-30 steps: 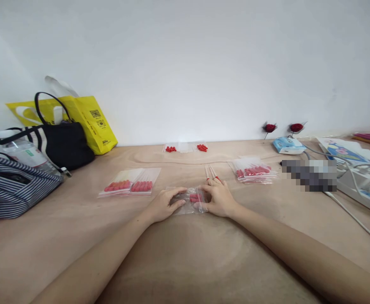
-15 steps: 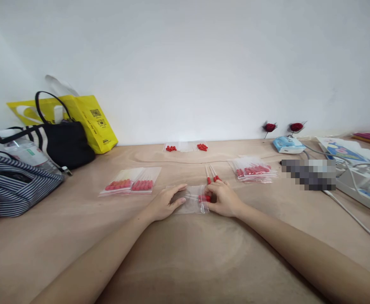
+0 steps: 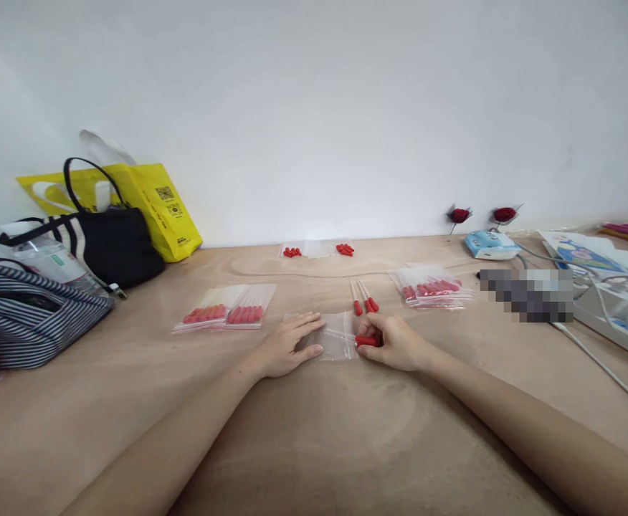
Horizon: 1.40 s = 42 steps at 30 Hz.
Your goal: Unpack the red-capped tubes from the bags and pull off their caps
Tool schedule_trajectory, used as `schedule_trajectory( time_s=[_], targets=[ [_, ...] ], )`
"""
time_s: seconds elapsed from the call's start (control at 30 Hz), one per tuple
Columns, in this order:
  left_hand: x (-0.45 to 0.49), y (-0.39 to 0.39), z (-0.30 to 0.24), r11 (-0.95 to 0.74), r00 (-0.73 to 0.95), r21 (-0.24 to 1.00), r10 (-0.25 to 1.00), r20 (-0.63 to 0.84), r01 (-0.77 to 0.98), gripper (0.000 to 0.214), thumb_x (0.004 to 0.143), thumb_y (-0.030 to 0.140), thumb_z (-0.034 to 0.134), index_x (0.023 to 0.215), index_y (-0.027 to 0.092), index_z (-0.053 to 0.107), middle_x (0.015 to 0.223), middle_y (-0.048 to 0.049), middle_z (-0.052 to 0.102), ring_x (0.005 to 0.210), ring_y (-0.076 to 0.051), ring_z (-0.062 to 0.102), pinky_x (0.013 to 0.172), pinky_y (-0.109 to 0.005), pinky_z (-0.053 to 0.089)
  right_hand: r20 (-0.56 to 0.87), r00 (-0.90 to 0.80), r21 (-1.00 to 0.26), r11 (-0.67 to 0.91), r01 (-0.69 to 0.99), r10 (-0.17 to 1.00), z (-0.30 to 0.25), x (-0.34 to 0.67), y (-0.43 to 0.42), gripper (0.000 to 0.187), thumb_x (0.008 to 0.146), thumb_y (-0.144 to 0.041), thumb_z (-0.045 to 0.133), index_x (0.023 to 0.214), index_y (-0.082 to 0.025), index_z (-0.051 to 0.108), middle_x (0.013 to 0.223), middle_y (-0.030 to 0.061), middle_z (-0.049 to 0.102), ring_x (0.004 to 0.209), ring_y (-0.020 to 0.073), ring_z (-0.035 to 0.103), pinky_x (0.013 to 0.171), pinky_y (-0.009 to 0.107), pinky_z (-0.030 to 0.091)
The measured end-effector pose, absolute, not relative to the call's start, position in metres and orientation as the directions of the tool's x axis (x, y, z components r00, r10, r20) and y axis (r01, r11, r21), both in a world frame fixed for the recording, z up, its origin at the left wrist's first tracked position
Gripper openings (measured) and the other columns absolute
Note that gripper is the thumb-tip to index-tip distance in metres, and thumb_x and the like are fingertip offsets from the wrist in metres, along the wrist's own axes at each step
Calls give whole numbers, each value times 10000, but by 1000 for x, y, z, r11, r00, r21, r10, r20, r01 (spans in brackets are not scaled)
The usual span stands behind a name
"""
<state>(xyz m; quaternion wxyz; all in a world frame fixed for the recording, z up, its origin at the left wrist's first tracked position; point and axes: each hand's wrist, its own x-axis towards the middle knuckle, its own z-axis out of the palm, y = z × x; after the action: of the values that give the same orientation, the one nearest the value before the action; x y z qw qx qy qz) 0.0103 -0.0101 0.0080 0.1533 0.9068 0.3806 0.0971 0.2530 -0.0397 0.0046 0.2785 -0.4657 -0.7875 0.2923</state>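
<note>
A small clear plastic bag [image 3: 335,337] lies flat on the wooden table [image 3: 314,430] in front of me. My left hand [image 3: 287,347] rests on the bag's left part with its fingers stretched flat, pressing it down. My right hand [image 3: 394,342] is closed in a pinch on a red-tipped stick [image 3: 366,341] at the bag's right, open end. Two or three loose red-tipped sticks [image 3: 364,299] lie just beyond my right hand.
Two filled bags of red-tipped sticks [image 3: 226,314] lie to the left, a stack of filled bags [image 3: 431,289] to the right. Red pieces [image 3: 319,250] sit by the wall. Striped, black and yellow bags [image 3: 77,251] crowd the left; cables and a white device [image 3: 604,308] the right.
My right hand has slid to the right, drawing the red-tipped stick out to the bag's right edge. My left hand stayed pressed on the bag.
</note>
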Motion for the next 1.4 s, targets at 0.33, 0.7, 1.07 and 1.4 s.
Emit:
schedule_trajectory(
  time_s=[0.33, 0.7, 1.07, 1.4],
  targets=[
    [10, -8, 3, -584, 563, 269, 811, 157, 766, 504, 830, 442, 418, 1268, 192, 406, 1331, -62, 406, 1246, -210, 331, 1032, -395, 265, 281, -202, -866, 339, 368, 938, 10, 297, -19, 219, 635, -357, 637, 716, -158, 589, 667, 11, 611, 587, 112, 545, 539, 232, 420],
    [20, -8, 2, -641, 593, 86, 746, 304, 763, 391, 848, 351, 398, 1200, 213, 495, 1342, -75, 386, 1268, -236, 274, 1047, -439, 194, 274, 465, -790, -79, 608, 842, -11, 282, 12, 193, 627, -321, 562, 705, -157, 628, 671, 48, 653, 648, 180, 599, 593, 271, 434],
    [27, -4, 5, -501, 468, 217, 863, 189, 838, 334, 875, 356, 335, 1136, 289, 532, 1246, -45, 475, 1162, -257, 395, 960, -472, 287, 220, 393, -756, -98, 647, 893, -14, 275, 20, 179, 627, -310, 577, 687, -156, 647, 659, 63, 662, 650, 187, 608, 603, 269, 433],
    [5, 17, 12, -255, 195, 361, 961, 195, 897, 251, 715, 259, 563, 940, 159, 512, 993, -78, 588, 885, -217, 565, 775, -331, 437, 182, 314, -767, -65, 638, 932, -17, 285, 18, 195, 689, -297, 530, 716, -149, 654, 655, 51, 663, 551, 145, 601, 530, 234, 440]
  ],
)
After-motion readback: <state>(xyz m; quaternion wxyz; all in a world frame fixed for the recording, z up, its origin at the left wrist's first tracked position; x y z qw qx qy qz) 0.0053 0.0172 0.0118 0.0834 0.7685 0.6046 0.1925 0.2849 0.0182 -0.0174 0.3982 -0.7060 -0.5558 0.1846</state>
